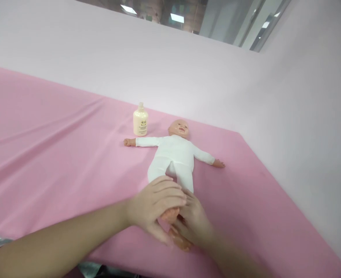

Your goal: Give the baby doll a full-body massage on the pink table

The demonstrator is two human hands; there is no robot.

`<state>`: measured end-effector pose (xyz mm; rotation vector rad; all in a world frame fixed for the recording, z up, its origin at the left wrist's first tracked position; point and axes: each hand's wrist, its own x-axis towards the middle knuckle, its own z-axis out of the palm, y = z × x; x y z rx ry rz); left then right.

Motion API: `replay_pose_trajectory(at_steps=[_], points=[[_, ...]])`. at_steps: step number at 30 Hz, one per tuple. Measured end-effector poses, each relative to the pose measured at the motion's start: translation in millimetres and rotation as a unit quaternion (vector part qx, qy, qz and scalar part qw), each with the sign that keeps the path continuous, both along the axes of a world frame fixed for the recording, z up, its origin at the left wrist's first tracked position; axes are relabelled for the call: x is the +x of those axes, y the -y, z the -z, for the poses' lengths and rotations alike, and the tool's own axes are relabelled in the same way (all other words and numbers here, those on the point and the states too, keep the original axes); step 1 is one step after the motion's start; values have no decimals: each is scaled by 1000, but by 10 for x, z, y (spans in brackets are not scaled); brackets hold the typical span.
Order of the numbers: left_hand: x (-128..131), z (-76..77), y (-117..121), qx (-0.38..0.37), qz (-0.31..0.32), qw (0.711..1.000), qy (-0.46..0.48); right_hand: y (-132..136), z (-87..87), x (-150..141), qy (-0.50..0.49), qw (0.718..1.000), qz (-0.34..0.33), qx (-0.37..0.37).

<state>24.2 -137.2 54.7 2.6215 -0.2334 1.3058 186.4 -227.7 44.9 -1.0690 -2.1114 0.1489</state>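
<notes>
A baby doll (174,150) lies on its back with its head away from me and its arms spread. Its body is white cloth; the head, hands and feet are tan plastic. My left hand (155,200) curves over one of the doll's feet (170,215), fingers across the top and thumb below. Around the same foot and ankle, my right hand (195,216) is closed, its fingertips partly hidden under the left one. The doll's other foot (180,240) pokes out beneath my right hand, nearest to me. My hands cover its lower legs.
A cream-coloured bottle (140,122) stands upright beside the doll's outstretched arm, on the left. Pink cloth (72,162) with a few creases covers the table. White walls (115,58) rise behind and to the right, with a window (187,17) at the top.
</notes>
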Motion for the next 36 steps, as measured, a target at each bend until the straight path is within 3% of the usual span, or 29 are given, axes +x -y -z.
replay_pose_trajectory(at_steps=[3,5,12,21,27,32,36], points=[[-28,-24,-95,6,-62,997,-47,15,-59,-3,-36,999,-2,3],[-33,-39,-112,19,-70,996,-55,18,-67,-1,-28,999,-14,10],[10,-91,-37,-7,-12,1000,18,5,0,26,-12,999,-28,28],[-14,-60,-47,-67,-46,996,-23,33,-78,5,-19,999,35,9],[-15,-69,-47,-97,-50,993,-45,39,-91,2,-16,1000,25,0],[-4,-8,-114,-71,-11,997,-38,29,-24,-1,-24,999,43,-17],[-9,8,-133,-39,17,999,-4,15,17,-11,4,995,73,-70]])
